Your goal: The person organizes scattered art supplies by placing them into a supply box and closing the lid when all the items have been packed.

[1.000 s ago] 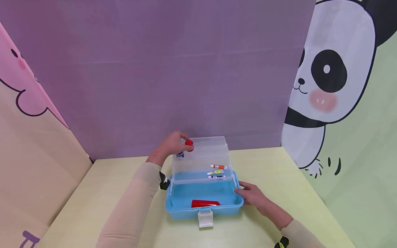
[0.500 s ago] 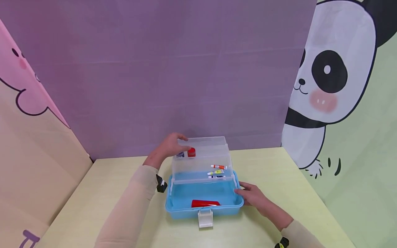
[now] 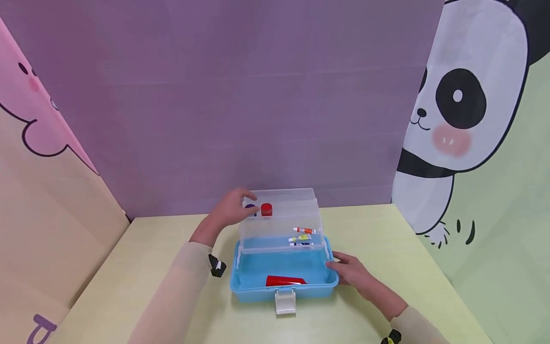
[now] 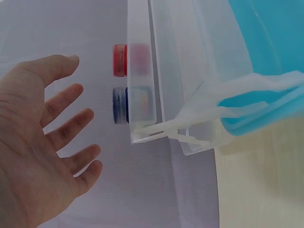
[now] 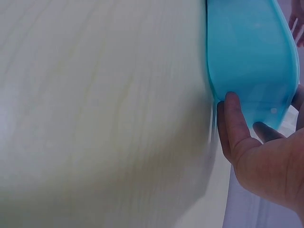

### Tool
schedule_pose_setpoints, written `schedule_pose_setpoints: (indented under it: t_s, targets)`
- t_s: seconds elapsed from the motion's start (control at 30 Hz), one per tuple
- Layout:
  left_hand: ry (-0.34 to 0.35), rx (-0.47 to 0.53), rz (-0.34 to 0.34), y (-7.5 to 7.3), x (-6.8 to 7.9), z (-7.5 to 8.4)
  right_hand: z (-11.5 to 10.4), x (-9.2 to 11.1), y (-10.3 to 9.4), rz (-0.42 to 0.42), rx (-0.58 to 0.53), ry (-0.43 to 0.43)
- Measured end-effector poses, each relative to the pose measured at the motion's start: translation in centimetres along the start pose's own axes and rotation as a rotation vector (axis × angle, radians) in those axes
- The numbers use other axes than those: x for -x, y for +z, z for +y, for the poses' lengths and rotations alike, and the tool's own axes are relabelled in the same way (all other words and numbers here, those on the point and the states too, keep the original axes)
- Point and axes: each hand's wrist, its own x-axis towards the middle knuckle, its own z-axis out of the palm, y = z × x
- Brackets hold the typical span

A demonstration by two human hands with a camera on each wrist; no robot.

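Note:
A blue storage box point(image 3: 253, 294) stands with its lid up and its clear folding trays point(image 3: 279, 227) raised. In the top tray sit a red-capped jar point(image 3: 266, 210) and a blue-capped jar point(image 4: 120, 105), side by side. My left hand point(image 3: 232, 206) is beside these jars, fingers spread and apart from them, holding nothing. It partly hides the blue-capped jar in the head view. My right hand point(image 3: 350, 271) grips the box's right end, thumb over the rim and fingers against the outer wall point(image 5: 251, 57). Several small paint tubes point(image 3: 302, 237) lie in the lower tray.
A red tube point(image 3: 285, 281) lies in the bottom of the box near its front. The white latch point(image 3: 285, 302) hangs down in front. Behind the pale wooden table point(image 3: 378, 239) rises a purple wall point(image 3: 275, 105).
My left hand has set the red-capped jar down in the top tray, let go and drawn back to the left. The right hand stays on the box.

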Motion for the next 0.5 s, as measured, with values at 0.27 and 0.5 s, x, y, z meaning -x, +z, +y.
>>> schedule_pose_setpoints:
  t_s: [0.27, 0.5]
  targets:
    - [-0.016, 0.008, 0.045, -0.4, 2.0, -0.4, -0.2, 0.2, -0.2, 0.013, 0.008, 0.023]
    - [-0.025, 0.028, 0.078, -1.0, 3.9, -1.0, -0.2, 0.1, 0.2, 0.005, 0.008, 0.029]
